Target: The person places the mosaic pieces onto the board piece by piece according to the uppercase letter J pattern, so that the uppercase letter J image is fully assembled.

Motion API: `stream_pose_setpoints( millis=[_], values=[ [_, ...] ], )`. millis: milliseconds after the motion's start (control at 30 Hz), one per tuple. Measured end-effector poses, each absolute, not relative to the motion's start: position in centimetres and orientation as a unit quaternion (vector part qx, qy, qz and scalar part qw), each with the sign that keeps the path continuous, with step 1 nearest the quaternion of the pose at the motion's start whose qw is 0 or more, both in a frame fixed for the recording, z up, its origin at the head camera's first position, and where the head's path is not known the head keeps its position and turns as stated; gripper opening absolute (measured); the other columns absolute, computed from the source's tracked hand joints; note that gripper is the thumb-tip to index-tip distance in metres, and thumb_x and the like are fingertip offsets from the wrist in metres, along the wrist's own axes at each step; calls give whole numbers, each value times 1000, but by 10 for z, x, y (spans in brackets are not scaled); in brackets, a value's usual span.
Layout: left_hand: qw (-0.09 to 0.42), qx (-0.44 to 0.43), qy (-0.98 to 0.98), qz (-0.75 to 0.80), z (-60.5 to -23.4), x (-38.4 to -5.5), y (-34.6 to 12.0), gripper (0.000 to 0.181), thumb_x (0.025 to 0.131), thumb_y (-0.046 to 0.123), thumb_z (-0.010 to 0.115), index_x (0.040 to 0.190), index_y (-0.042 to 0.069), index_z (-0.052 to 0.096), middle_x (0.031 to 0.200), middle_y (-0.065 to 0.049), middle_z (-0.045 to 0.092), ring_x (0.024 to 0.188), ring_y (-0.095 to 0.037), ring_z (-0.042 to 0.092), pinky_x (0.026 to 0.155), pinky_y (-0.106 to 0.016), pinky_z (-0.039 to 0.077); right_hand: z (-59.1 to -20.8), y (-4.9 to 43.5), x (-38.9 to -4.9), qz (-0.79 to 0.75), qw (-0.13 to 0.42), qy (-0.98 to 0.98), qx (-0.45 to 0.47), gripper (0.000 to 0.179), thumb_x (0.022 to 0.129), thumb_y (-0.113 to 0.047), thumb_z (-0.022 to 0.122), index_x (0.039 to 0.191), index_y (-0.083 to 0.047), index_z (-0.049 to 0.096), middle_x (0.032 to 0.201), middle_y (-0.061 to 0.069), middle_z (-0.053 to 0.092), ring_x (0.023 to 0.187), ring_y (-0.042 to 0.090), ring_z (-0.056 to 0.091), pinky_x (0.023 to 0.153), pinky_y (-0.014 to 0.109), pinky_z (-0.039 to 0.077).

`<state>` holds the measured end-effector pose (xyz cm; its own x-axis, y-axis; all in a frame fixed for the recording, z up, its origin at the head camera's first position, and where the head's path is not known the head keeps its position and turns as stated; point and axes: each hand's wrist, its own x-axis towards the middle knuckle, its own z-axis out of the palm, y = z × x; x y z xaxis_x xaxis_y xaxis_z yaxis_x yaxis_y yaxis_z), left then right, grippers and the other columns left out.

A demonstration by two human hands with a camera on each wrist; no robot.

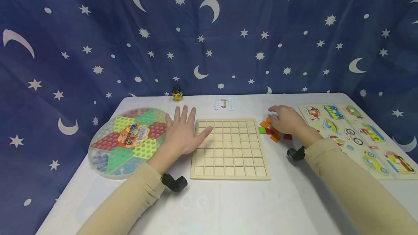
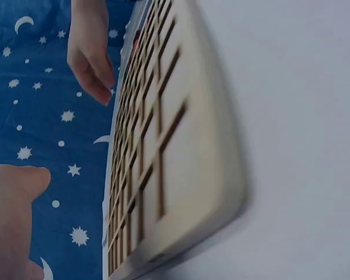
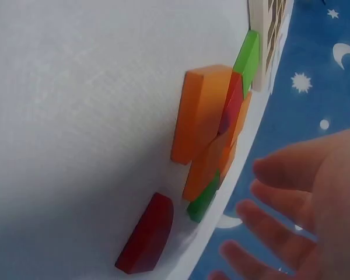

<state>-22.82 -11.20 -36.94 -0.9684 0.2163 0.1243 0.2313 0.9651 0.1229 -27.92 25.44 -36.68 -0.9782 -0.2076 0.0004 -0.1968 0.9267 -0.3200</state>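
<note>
A square wooden grid board (image 1: pixel 230 152) lies in the middle of the white table. My left hand (image 1: pixel 182 135) is spread by its left edge, thumb over the grid, holding nothing; whether it touches the board I cannot tell. Right of the board lies a small pile of flat pieces: orange pieces (image 3: pixel 201 111), a light green piece (image 3: pixel 248 61), a red piece (image 1: pixel 269 131), a darker green piece (image 3: pixel 204 198) and a dark red piece with a curved side (image 3: pixel 146 233). Above them hovers my right hand (image 1: pixel 289 120), fingers loosely bent and apart, with nothing in it.
Behind the board lies a small grid card with a coloured J shape (image 1: pixel 224 103). A round Chinese checkers board (image 1: pixel 107 144) is at left and a vehicle picture puzzle (image 1: pixel 352 148) at right. A small yellow figure (image 1: pixel 177 94) stands near the starry curtain (image 1: pixel 228 46).
</note>
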Motion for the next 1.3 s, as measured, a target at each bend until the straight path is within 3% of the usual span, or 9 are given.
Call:
stream_pose_setpoints(
  millis=[200, 400, 567, 767, 933, 1300],
  values=[
    [62, -140, -984, -92, -385, -201, -115, 104, 94, 82, 31, 164, 6, 22, 167, -23, 19, 154, -43, 7, 121, -63, 6, -370, 256, -288, -164, 54, 981, -85, 47, 95, -16, 58, 138, 5, 59, 133, 28, 60, 115, 42, 54, 110, 64, 37],
    [24, -171, -974, -143, -402, -167, -117, 102, 95, 76, 42, 161, 0, 27, 163, -26, 26, 153, -44, 17, 122, -57, 15, -372, 255, -290, -139, 74, 985, -77, 45, 96, -20, 58, 136, 2, 63, 130, 25, 63, 113, 39, 55, 105, 61, 43],
    [0, -179, -972, -154, -411, -150, -118, 103, 92, 80, 44, 161, 4, 30, 165, -22, 26, 154, -39, 16, 124, -54, 10, -368, 252, -289, -117, 84, 988, -60, 44, 95, -18, 57, 134, 0, 66, 125, 23, 65, 103, 36, 57, 93, 55, 51],
    [30, -187, -970, -150, -424, -146, -117, 102, 92, 81, 42, 161, 6, 31, 166, -20, 24, 155, -36, 12, 124, -52, 3, -362, 250, -287, -115, 93, 988, -54, 35, 94, -17, 62, 123, 0, 71, 104, 15, 69, 86, 31, 60, 72, 41, 52],
    [44, -186, -969, -155, -425, -145, -117, 102, 92, 80, 42, 161, 6, 31, 166, -20, 25, 155, -36, 14, 124, -52, 3, -361, 249, -289, -151, 91, 983, -41, 25, 94, -16, 68, 114, -2, 68, 94, 12, 67, 82, 29, 59, 71, 38, 53],
    [40, -195, -969, -147, -426, -144, -118, 120, 81, 92, 43, 162, 5, 26, 167, -20, 20, 156, -32, 10, 124, -53, 0, -360, 245, -290, -189, 73, 977, -64, 19, 95, -15, 69, 111, -5, 67, 99, 12, 67, 85, 30, 58, 73, 40, 54]
  ],
)
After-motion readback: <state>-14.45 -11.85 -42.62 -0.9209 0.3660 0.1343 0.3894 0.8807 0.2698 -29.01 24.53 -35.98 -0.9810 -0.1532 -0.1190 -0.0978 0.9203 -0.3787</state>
